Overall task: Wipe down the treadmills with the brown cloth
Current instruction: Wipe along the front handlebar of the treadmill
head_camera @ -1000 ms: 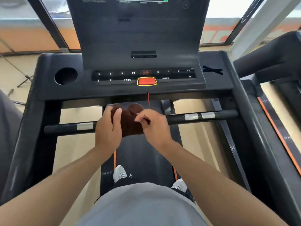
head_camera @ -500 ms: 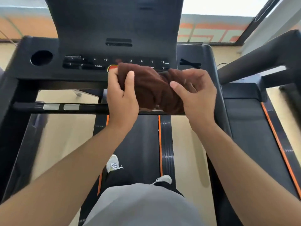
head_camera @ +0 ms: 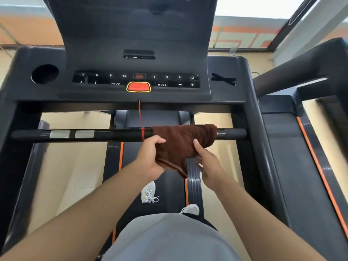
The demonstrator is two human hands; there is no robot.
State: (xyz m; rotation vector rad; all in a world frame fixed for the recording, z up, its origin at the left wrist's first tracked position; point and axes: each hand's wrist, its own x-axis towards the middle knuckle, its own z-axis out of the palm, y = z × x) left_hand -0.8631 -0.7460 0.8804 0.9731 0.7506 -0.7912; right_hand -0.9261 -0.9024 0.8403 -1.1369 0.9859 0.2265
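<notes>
Brown cloth (head_camera: 183, 143) was draped over the crossbar (head_camera: 116, 135) of the treadmill (head_camera: 233, 87), sitting on the right half of the bar, just right of the red cord (head_camera: 139, 117) that hung from the console and looped round the bar. The bar's long axis ran straight left to right in front of the person, so any wipe along it had to go sideways, and the cloth was bunched up close to the right end with most of the bar bare to the left.

Left hand (head_camera: 149, 157) was the one doing the work: fingers curled into the hanging part of the cloth, gripping it from the left just under the bar. Right hand (head_camera: 206, 161) was blurry but looked relaxed and held nothing, thumb up against the cloth's right side, maybe touching it, hard to say.

Both hands were about equally near, one either side of the cloth, below the bar. My guess is the next move was a slide along the bar, and going left meant dealing with that cord right beside the cloth's edge.
</notes>
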